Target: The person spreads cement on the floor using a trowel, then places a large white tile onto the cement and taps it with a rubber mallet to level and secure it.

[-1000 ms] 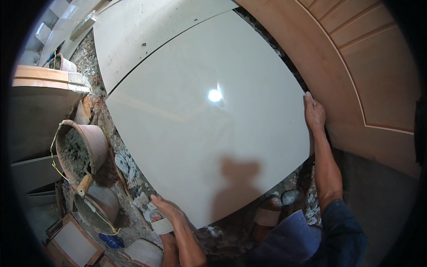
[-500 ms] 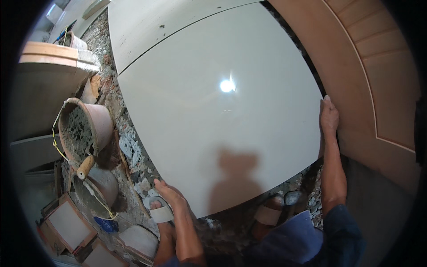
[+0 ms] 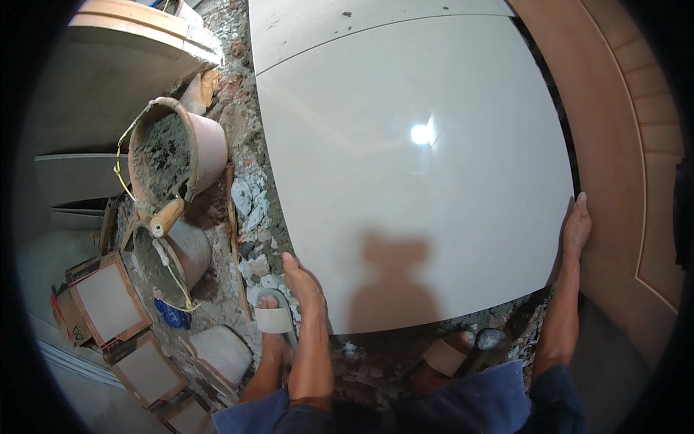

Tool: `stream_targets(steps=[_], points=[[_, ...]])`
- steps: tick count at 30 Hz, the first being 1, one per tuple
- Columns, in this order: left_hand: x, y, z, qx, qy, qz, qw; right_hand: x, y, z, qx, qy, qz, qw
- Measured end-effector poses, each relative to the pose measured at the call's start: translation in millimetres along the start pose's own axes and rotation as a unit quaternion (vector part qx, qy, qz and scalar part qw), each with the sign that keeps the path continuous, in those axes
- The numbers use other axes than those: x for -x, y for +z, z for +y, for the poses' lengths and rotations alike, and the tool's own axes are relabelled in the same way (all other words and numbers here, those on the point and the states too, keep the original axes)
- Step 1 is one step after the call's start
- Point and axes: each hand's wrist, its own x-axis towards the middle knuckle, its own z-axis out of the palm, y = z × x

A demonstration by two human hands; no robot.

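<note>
A large glossy off-white floor tile (image 3: pixel 463 210) lies before me, its far edge along a thin seam with another pale tile (image 3: pixel 311 25). My left hand (image 3: pixel 304 286) rests along its near left edge, fingers stretched out and open. Against the right edge, close to the near corner, is my right hand (image 3: pixel 576 226), its fingers extended along the side and not wrapped round anything I can see. The undersides of both palms are hidden. A bright light reflection and my shadow show on the tile.
On the left stands a bucket (image 3: pixel 210 148) of grey mortar with a wooden-handled tool (image 3: pixel 168 217) at its rim. A second bucket (image 3: pixel 191 249), framed panels (image 3: pixel 112 304) and rubble (image 3: pixel 249 199) lie nearby. A brown wooden panel (image 3: pixel 614 239) borders the right side. My sandalled feet are below the tile.
The whole view has shifted, so the tile, buckets and panel appear further right. Both hands stay at the tile's side edges, with the left fingers now pointing more upward in the picture.
</note>
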Motion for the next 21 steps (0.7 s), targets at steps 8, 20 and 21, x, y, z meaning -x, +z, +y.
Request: stream_targets(steps=[8, 20, 21], points=[[3, 14, 11, -0.043, 0.035, 0.029, 0.998, -3, 3, 13, -0.06, -0.042, 0.003, 0.997], [15, 29, 58, -0.49, 0.257, 0.155, 0.818, 32, -10, -28, 0.065, -0.147, -0.006, 0.987], [14, 32, 65, -0.493, 0.305, 0.121, 0.806, 44, -12, -35, 0.07, -0.247, 0.039, 0.966]])
